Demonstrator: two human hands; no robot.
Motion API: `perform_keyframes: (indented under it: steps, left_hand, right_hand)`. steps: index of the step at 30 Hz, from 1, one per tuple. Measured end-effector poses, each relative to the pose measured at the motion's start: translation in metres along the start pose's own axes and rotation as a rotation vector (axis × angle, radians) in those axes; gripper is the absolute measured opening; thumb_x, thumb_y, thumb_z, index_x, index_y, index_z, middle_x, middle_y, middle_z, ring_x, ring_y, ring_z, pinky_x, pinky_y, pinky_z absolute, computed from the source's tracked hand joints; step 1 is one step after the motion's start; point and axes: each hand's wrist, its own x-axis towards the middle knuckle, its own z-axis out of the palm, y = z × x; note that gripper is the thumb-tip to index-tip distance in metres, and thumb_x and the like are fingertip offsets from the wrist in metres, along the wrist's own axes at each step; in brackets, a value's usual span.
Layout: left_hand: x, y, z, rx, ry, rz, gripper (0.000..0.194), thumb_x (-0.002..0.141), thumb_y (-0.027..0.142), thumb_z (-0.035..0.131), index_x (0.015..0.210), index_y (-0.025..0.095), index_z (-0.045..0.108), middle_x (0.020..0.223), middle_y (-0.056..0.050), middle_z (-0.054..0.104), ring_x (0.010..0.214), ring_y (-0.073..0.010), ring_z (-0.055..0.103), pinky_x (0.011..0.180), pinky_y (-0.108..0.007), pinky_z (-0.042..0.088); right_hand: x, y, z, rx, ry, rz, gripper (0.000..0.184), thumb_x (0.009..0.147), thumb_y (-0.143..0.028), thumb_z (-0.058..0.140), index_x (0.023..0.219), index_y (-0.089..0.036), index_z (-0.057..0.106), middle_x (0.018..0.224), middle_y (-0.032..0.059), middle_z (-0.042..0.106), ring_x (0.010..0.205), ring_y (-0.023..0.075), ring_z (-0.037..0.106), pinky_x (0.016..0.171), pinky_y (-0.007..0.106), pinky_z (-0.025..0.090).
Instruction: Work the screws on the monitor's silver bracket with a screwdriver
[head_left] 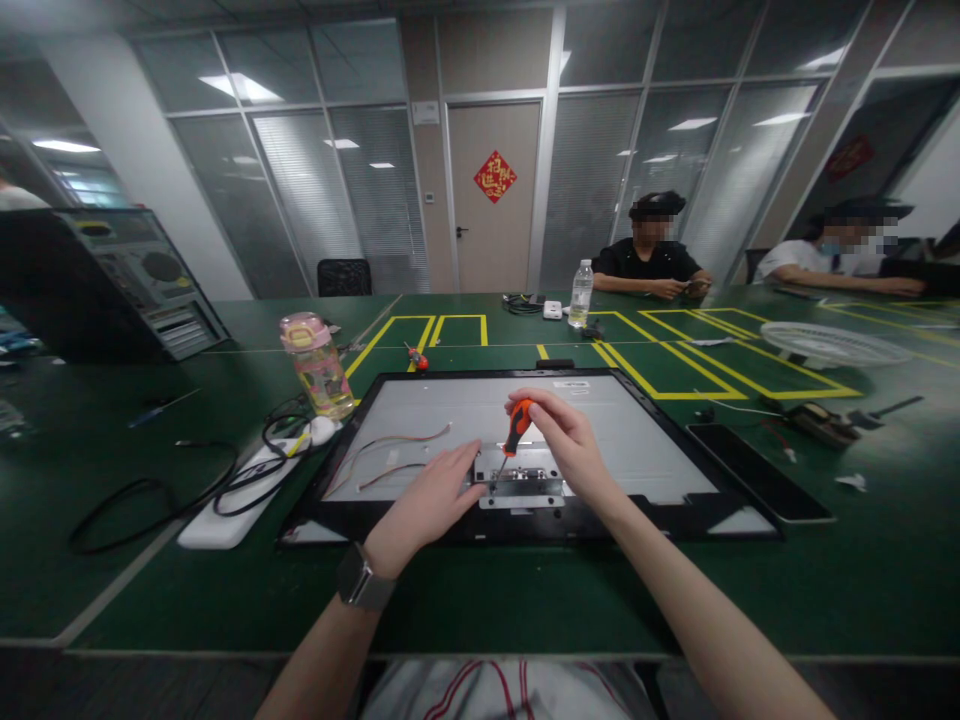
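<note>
A flat monitor panel [637,430] lies on the table with its grey metal back up and a black frame round it. On its lower middle sits a silver metal bracket [521,490]. Pinched at the top by my right hand [566,435] is an orange and black screwdriver [517,428], tilted, its shaft pointing down at the bracket's left part. Whether the tip sits in a screw is too small to tell. My left hand [427,500] lies flat with fingers stretched out, thumb and fingertips at the bracket's left edge. Thin wires [397,438] run over the panel's left side.
To the left are a white power strip [232,505], a black cable [150,540], a pink-lidded bottle [319,365] and a computer case [105,285]. A black phone-like slab [757,470] lies right. Beyond stand a clear bottle [580,295] and two seated people [649,255].
</note>
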Motion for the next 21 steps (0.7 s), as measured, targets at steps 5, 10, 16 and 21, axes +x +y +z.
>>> perform_keyframes:
  steps: [5, 10, 16, 21]
  left_hand:
    - [0.0004, -0.0021, 0.0019, -0.006, 0.008, 0.006, 0.054, 0.095, 0.038, 0.046, 0.143, 0.016, 0.037, 0.149, -0.013, 0.042, 0.135, -0.0253, 0.042, 0.113, -0.041, 0.030]
    - [0.0003, -0.0037, 0.0032, -0.003, 0.014, 0.005, 0.055, 0.095, 0.039, 0.045, 0.144, 0.015, 0.036, 0.149, -0.013, 0.042, 0.136, -0.0249, 0.041, 0.113, -0.041, 0.030]
    - [0.0005, -0.0014, 0.0011, 0.002, 0.015, 0.006, 0.054, 0.095, 0.039, 0.046, 0.143, 0.016, 0.038, 0.148, -0.013, 0.043, 0.134, -0.0254, 0.042, 0.113, -0.041, 0.031]
    - [0.0003, -0.0017, 0.0012, 0.003, 0.004, 0.004, 0.055, 0.095, 0.038, 0.047, 0.144, 0.017, 0.036, 0.149, -0.012, 0.042, 0.135, -0.0254, 0.042, 0.113, -0.041, 0.031]
  right_hand:
    - [0.0013, 0.0036, -0.0007, -0.004, 0.020, -0.026, 0.014, 0.081, -0.039, 0.068, 0.086, -0.026, 0.073, 0.088, 0.0022, 0.059, 0.077, 0.0157, 0.059, 0.068, 0.030, 0.052]
    - [0.0013, 0.0071, -0.0045, 0.021, -0.013, 0.027, 0.022, 0.088, -0.039, 0.061, 0.107, -0.029, 0.069, 0.095, 0.0028, 0.068, 0.090, 0.0175, 0.065, 0.083, 0.034, 0.052]
    - [0.0019, 0.0086, -0.0048, 0.067, -0.061, 0.039, 0.019, 0.091, -0.038, 0.058, 0.103, -0.028, 0.068, 0.096, 0.0026, 0.068, 0.091, 0.0167, 0.063, 0.083, 0.032, 0.051]
    - [0.0026, 0.0069, -0.0040, 0.000, -0.016, -0.014, 0.014, 0.083, -0.038, 0.067, 0.087, -0.026, 0.070, 0.089, 0.0017, 0.060, 0.078, 0.0150, 0.059, 0.070, 0.029, 0.052]
